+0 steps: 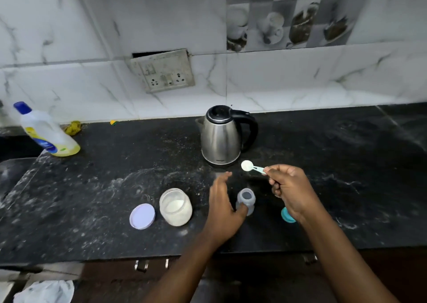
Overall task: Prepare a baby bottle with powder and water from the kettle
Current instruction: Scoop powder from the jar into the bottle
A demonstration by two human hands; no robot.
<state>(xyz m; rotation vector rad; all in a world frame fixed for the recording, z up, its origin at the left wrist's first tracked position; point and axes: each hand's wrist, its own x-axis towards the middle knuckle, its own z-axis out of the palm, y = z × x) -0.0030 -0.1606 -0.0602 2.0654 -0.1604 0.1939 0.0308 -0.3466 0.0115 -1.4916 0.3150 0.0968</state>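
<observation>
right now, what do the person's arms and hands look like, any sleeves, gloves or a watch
The left hand and right hand are bare, with no gloves. The left forearm and right forearm are bare too: no sleeve shows up to the frame's edge, and no watch or bracelet at either wrist. Rings are too small to tell.

The open baby bottle [246, 198] stood upright before the steel kettle [221, 136], the lidless powder jar [175, 206] to its left; my right hand [288, 187] pinched the scoop [251, 166] by its handle.
</observation>
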